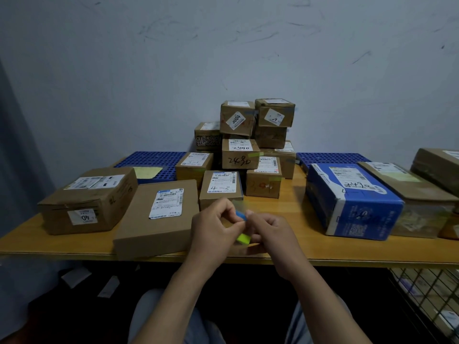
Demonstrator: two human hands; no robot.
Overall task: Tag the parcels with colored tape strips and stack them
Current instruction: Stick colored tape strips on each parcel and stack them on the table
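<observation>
My left hand (215, 225) and my right hand (269, 232) meet above the table's front edge and pinch a small set of colored tape strips (242, 225) between them, blue on top and green below. Just behind the hands stands a small brown parcel marked "4-3" (221, 187). A flat brown parcel (156, 217) with a white label lies to the left of my left hand. A stack of brown parcels (244, 142) rises at the back center, some with green tape strips on them.
A brown box marked "40" (87, 199) sits at the left. A blue and white box (350, 199) lies at the right beside more brown parcels (407, 192). Blue plastic grids (149, 162) lie at the back of the wooden table (298, 244). A wire rack (427, 299) stands lower right.
</observation>
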